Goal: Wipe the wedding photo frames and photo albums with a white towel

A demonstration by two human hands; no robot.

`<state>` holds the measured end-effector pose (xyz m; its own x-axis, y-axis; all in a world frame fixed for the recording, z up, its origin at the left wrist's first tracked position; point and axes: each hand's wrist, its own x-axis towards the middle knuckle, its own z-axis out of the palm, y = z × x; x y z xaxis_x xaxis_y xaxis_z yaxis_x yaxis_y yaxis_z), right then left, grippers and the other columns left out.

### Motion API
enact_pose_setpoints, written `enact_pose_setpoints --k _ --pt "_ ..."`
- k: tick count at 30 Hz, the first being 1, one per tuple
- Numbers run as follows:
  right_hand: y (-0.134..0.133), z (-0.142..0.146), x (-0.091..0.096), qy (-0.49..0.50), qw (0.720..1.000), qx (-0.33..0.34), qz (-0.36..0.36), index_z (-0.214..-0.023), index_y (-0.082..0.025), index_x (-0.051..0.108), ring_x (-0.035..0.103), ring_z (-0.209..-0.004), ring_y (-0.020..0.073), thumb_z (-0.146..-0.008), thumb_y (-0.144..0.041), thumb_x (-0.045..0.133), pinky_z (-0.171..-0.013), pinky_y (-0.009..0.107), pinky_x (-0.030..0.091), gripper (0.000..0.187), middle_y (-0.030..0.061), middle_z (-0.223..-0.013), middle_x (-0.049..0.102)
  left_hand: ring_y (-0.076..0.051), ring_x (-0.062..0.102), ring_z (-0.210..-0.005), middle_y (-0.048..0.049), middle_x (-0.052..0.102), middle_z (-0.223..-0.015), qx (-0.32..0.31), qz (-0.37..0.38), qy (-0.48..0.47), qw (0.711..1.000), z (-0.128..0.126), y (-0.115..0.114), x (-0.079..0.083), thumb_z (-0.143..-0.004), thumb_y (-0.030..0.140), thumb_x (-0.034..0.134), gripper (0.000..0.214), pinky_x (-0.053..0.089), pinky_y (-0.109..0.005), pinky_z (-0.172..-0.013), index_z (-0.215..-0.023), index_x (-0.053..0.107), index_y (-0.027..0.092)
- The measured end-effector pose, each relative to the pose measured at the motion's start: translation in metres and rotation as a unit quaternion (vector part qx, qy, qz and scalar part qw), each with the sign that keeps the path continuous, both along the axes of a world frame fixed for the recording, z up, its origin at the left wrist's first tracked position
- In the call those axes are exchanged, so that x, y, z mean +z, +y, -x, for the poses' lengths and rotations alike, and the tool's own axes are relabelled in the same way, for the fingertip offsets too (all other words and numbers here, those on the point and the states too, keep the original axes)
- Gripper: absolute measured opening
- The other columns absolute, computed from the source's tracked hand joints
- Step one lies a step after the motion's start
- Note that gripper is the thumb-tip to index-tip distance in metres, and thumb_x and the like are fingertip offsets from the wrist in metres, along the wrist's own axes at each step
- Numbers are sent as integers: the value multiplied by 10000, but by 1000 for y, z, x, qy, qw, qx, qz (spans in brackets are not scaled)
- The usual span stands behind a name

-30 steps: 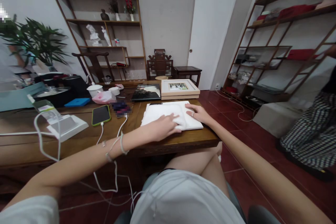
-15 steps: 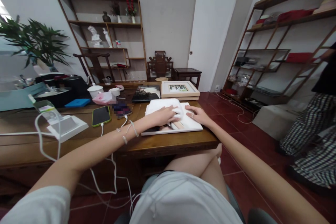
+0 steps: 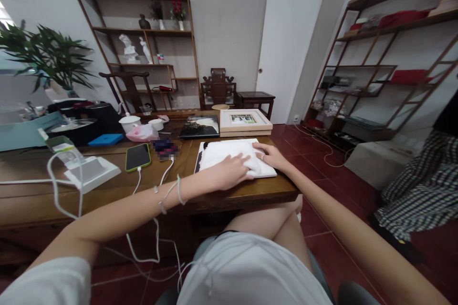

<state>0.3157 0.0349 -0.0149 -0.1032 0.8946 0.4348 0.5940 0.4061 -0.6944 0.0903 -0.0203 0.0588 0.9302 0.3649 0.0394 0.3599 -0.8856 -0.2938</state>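
A white fluffy towel point(image 3: 218, 153) covers most of a flat white-edged picture panel point(image 3: 272, 172) lying on the wooden table. My left hand point(image 3: 234, 171) presses palm down on the towel's near right part, its fingers spread and bent slightly over the cloth. Bracelets circle that wrist. On the panel's right side rests my right hand point(image 3: 270, 156), fingers stretched out, with a ring on one. Its fingertips lie close to the towel's right side. Only a dark strip at the left and a white area at the right of the panel show; the towel hides the rest.
Behind the panel lie a dark picture point(image 3: 200, 127) and a light wooden frame point(image 3: 246, 123). To the left are a green-cased phone point(image 3: 138, 157), a blurred item on a cable, and a white charging stand point(image 3: 93, 174). A person in checked trousers point(image 3: 422, 186) stands at right.
My left hand has slid the towel nearer to me, over the panel's front part, uncovering its far edge. My right hand stays put. The person at right has shifted.
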Motion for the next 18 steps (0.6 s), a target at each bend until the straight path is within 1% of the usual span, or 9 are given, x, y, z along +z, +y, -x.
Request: enact_pose_setpoints --k 2,4,6,7,8,10,12,15,18 --pt "0 0 0 -3 1000 4 -3 -1101 -188 629 536 -1148 236 -736 -223 571 -1029 410 362 370 76 -1228 591 -343 389 -1230 -182 398 -1357 -14 -7 -13 1000 6 -25 0 -928 352 339 361 425 -453 -876 -995 629 148" --pt "0 0 0 -3 1000 6 -3 -1106 -173 625 529 -1157 232 -738 -207 557 -1034 403 357 376 86 -1237 584 -334 378 -1243 -164 401 -1362 -33 -13 -24 999 10 -42 0 -921 366 357 358 418 -442 -892 -936 643 151" --pt "0 0 -1 -1 1000 7 -4 -1108 -172 623 528 -1159 229 -736 -196 551 -1035 399 356 379 85 -1241 581 -312 397 -1234 -155 422 -1350 -39 -10 -33 999 11 -46 1 -918 372 363 358 414 -417 -902 -911 645 152" --pt "0 0 -1 0 1000 6 -5 -1106 -178 624 530 -1156 228 -733 -190 551 -1033 399 359 380 79 -1239 583 -299 415 -1221 -155 436 -1339 -37 -6 -35 999 10 -43 2 -920 370 360 359 414 -401 -902 -917 643 150" --pt "0 -1 -1 0 1000 6 -6 -1103 -184 626 533 -1152 227 -730 -185 551 -1030 399 363 380 73 -1235 586 -287 436 -1204 -157 447 -1328 -32 -2 -33 999 9 -38 3 -922 368 355 359 416 -386 -898 -935 638 147" --pt "0 -1 0 -3 1000 8 -8 -1099 -188 629 542 -1141 227 -727 -181 553 -1023 398 371 380 69 -1222 596 -266 489 -1150 -160 467 -1308 -18 12 -25 999 4 -19 5 -928 371 335 369 422 -364 -878 -989 623 148" --pt "0 0 0 -8 1000 11 -8 -1104 -183 628 543 -1139 232 -731 -196 555 -1023 401 368 380 75 -1217 600 -250 536 -1083 -155 520 -1244 -9 36 -14 999 -1 7 5 -930 387 320 382 430 -344 -847 -1019 612 157" --pt "0 0 2 -9 1000 12 -1 -1117 -178 621 528 -1156 238 -740 -245 568 -1034 403 352 386 82 -1233 588 -224 580 -983 -142 582 -1133 17 65 -9 998 -8 48 3 -929 405 311 400 433 -314 -809 -997 614 153" --pt "-1 1 3 -4 1000 7 10 -1122 -175 617 515 -1170 240 -741 -277 581 -1038 403 345 397 87 -1247 576 -233 549 -1029 -149 566 -1156 55 51 -32 997 -14 77 -1 -933 410 295 422 424 -322 -825 -997 608 134"
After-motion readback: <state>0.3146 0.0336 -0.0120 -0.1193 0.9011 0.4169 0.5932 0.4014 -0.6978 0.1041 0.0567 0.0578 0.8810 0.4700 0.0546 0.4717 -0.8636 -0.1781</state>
